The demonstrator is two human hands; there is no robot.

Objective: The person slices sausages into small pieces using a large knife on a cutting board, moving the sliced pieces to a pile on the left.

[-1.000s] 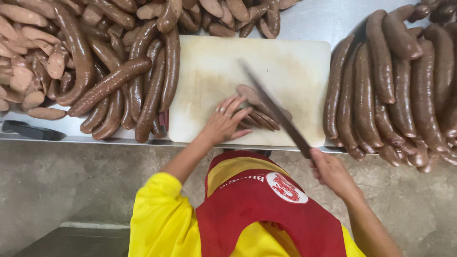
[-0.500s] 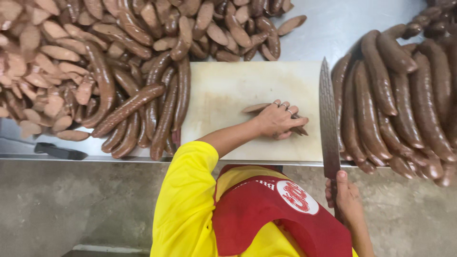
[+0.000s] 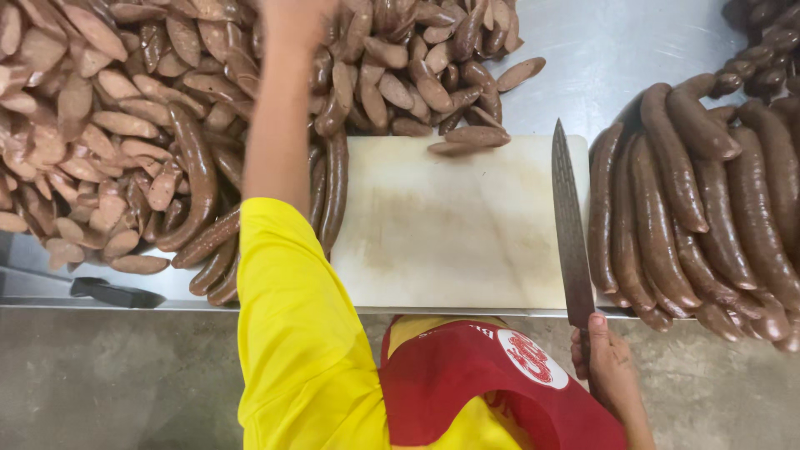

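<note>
My right hand closed around the knife at the cutting board's right edge, my left hand over the sliced sausage pile at the far left, grip unclear, whole sausages along the right edge.

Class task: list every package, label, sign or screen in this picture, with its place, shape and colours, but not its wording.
Badge: on the red apron, near the right hand; round, white with red markings.
No packages, signs or screens show.
</note>
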